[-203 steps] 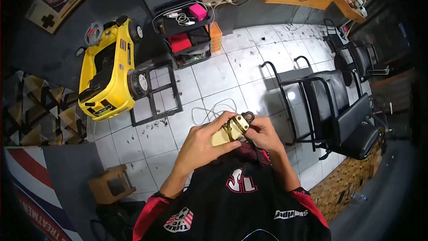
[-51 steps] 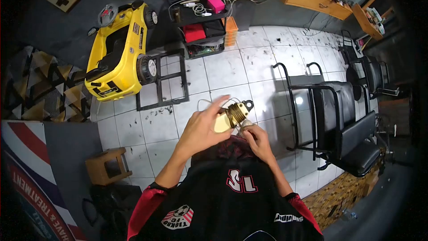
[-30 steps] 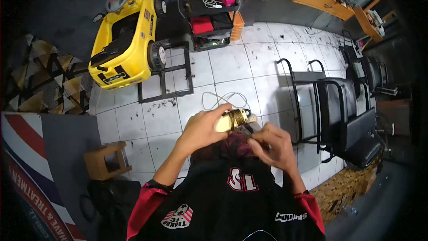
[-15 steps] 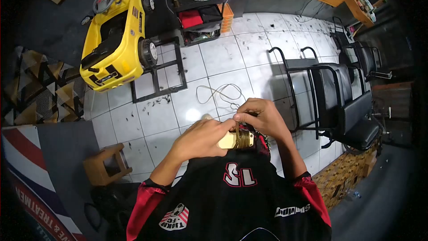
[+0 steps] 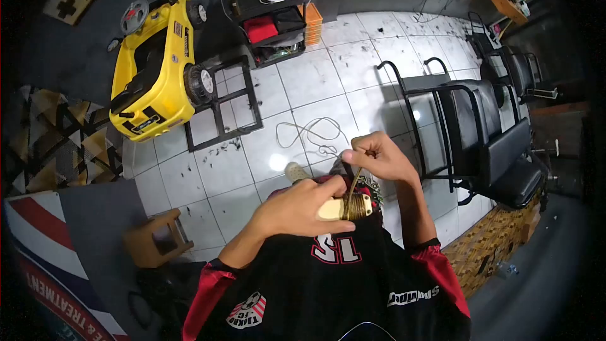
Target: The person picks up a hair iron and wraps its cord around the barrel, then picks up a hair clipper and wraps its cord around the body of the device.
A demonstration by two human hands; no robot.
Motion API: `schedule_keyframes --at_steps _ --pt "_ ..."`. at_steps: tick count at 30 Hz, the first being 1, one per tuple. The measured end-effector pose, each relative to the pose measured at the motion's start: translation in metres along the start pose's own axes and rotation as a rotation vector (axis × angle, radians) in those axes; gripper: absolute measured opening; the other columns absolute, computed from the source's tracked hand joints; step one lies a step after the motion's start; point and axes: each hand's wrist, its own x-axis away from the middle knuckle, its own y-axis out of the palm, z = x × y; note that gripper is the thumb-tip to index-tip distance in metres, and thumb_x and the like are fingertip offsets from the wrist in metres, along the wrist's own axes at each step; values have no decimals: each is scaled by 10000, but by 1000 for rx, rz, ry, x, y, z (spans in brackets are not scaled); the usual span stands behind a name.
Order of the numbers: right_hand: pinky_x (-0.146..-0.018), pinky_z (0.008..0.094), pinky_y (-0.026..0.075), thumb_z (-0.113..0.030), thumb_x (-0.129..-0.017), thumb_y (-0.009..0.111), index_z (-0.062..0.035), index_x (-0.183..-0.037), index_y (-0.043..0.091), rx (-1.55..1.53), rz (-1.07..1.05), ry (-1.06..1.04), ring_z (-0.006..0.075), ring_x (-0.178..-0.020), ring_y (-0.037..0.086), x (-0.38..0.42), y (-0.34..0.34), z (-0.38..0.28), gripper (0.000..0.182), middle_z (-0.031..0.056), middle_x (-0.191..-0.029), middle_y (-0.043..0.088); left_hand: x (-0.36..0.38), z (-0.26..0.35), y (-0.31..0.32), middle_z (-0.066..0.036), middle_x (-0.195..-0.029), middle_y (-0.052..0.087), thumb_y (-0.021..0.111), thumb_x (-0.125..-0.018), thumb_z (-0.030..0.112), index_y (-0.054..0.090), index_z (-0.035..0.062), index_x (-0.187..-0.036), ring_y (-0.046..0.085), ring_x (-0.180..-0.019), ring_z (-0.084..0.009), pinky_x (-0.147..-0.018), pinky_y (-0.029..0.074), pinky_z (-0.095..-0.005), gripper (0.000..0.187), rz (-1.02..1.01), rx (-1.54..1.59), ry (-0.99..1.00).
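Observation:
A cream oblong block (image 5: pixel 331 209), which looks like an extension socket, is in my left hand (image 5: pixel 301 207), with my fingers wrapped round its left end. Several turns of brownish cord (image 5: pixel 358 207) are wound round its right part. My right hand (image 5: pixel 383 156) is above and to the right, closed with thumb and finger pinched on the cord, which runs taut up from the block. The remaining loose cord (image 5: pixel 307 131) lies in loops on the tiled floor in front of me. My left palm hides part of the block.
To the left stand a yellow toy car (image 5: pixel 158 76), a black metal frame (image 5: pixel 252 104) and a brown stool (image 5: pixel 158 239). A black cart (image 5: pixel 268 31) is at the back. Black chairs (image 5: pixel 473 120) line the right side. Dark hair-like scraps lie on the floor tiles (image 5: pixel 303 88).
My right hand has moved away from the block, up and to the right, drawing the cord out. My left hand and the block have shifted slightly right and down.

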Motion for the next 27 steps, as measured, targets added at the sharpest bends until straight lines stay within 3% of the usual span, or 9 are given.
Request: schedule_keyframes --at_steps 5,6,9,10,13,14,17,18,27 --pt "-487 316 196 -229 -885 670 -41 -523 348 -107 -438 107 72 -536 247 -5 -36 21 520 -47 -532 290 -24 8 27 -158 -618 591 733 -800 383 523 46 -958 596 -551 -365 -512 456 -418 428 -24 75 15" --pt "-483 311 283 -232 -875 679 -29 -537 472 -65 -477 156 90 -506 342 -7 -45 28 446 -5 -498 375 -30 10 29 -156 -617 590 735 -800 376 520 44 -951 597 -550 -361 -508 454 -415 423 -6 86 38" --pt "-556 298 419 -220 -872 674 -41 -602 603 398 -261 232 147 -531 519 5 -55 39 331 61 -494 492 -52 21 34 -154 -641 596 742 -798 345 510 43 -922 605 -566 -351 -515 455 -405 401 -26 147 27" --pt "-694 321 500 -175 -860 676 -49 -792 684 531 -260 237 237 -763 663 11 -57 32 143 133 -747 664 -59 25 36 -154 -653 600 745 -798 333 506 43 -911 609 -574 -349 -520 456 -402 392 -47 173 8" --pt "-799 399 496 -86 -844 654 -35 -931 656 511 146 -129 379 -928 612 33 -59 51 101 184 -1006 658 -83 39 38 -142 -654 590 750 -797 310 490 46 -880 612 -581 -333 -533 456 -383 379 -14 238 10" --pt "-949 386 457 -7 -851 624 -30 -1089 618 450 202 -195 336 -1102 575 39 -65 53 240 180 -1188 608 -89 40 39 -134 -651 587 749 -799 309 487 47 -876 612 -581 -323 -537 456 -377 378 -4 214 1" --pt "-1001 404 436 -6 -854 631 -15 -1114 612 -404 84 -208 289 -1115 593 70 -83 41 261 147 -1152 639 -104 36 42 -111 -647 579 745 -804 311 481 52 -868 608 -584 -293 -547 454 -358 375 35 186 -23" --pt "-1026 414 422 -1 -852 634 5 -1075 632 -405 56 -232 252 -1090 607 76 -84 43 224 131 -1108 657 -108 35 43 -103 -648 576 744 -805 313 481 53 -866 606 -587 -282 -551 454 -352 375 46 209 -27" --pt "-715 314 504 -22 -739 720 11 -944 684 -4 387 -495 232 -856 644 103 -103 39 211 118 -914 660 -148 65 44 -97 -728 594 761 -799 336 474 55 -915 608 -629 -219 -593 464 -336 418 -4 250 -29"
